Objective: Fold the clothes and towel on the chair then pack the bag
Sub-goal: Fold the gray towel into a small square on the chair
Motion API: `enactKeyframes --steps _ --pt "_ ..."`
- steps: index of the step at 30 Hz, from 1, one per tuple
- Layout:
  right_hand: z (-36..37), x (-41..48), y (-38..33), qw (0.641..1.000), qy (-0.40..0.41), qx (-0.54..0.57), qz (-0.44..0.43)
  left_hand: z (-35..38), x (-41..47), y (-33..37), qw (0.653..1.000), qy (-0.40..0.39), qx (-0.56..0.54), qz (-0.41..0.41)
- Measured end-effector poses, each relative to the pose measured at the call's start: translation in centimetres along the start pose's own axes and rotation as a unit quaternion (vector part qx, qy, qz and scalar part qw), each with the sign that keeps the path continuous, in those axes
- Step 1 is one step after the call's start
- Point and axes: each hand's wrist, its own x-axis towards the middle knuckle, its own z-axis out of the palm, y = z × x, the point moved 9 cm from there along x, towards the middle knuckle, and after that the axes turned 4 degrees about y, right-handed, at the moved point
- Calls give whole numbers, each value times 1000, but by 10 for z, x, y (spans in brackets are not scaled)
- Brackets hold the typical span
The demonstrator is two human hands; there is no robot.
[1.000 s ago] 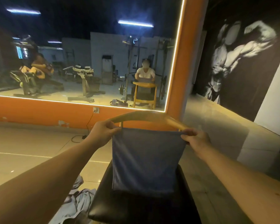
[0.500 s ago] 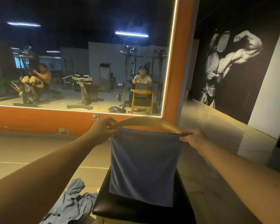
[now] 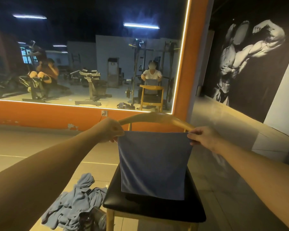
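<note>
Left hand [image 3: 109, 130] pinches towel [image 3: 153, 164] corner | right hand [image 3: 203, 137] pinches other | towel hangs between, above chair [image 3: 157, 209]

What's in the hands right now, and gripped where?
Both hold the blue towel. The left hand pinches its top left corner and the right hand its top right corner. The towel hangs spread over the chair.
</note>
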Motion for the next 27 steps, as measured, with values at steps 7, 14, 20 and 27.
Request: enactKeyframes --steps 7,14,20,27 --pt "3 13 0 993 40 -112 -25 16 11 -12 996 -12 87 18" --pt "21 59 27 991 106 -72 37 51 62 -45 997 23 13 -70" --pt "20 107 27 979 195 33 41 55 101 -52 983 146 -68 -85" --pt "22 104 25 976 216 19 -16 69 94 -50 981 182 -62 -32"
